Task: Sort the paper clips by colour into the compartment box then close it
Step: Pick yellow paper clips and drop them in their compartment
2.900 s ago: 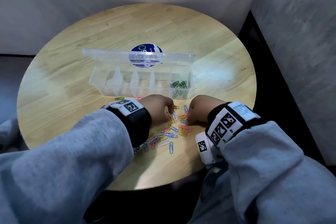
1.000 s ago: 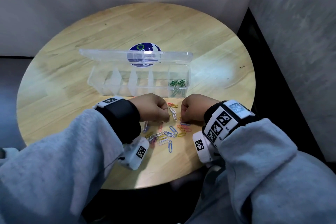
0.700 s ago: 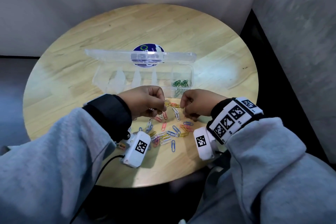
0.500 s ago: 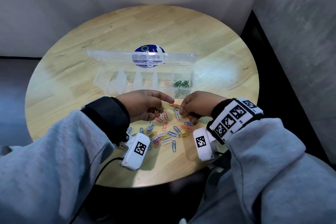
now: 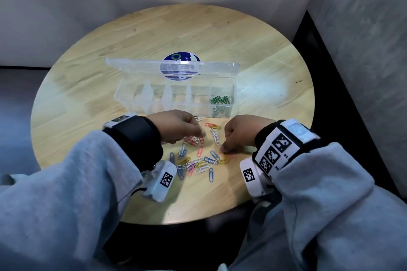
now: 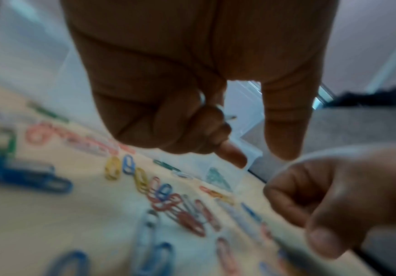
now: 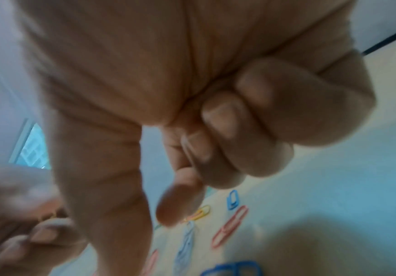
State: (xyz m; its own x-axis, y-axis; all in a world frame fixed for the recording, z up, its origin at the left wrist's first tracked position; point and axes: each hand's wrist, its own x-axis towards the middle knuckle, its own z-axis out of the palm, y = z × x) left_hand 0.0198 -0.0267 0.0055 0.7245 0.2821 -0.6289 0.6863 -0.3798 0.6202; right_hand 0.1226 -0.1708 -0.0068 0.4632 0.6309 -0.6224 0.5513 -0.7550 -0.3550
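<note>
The left hand [image 5: 176, 126] curls over what looks like a few clips, though blur hides them; the right hand [image 5: 239, 133] pinches at the loose paper clips [image 5: 199, 160] on the tabletop [image 5: 88, 99]. The open compartment box [image 5: 176, 97] lies at twelve o'clock. Each fistful should best stay one colour.

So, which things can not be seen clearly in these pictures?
- Left hand: left wrist view is blurred; something thin and pale sticks out between its curled fingers, kind and colour unclear.
- Right hand: fingers curl to the palm in the right wrist view; anything held is hidden.
- Compartment box: head view shows green paper clips in the rightmost compartment; glare on the clear plastic hides whether the others are empty.
- Loose paper clips: some lie under the hands.
</note>
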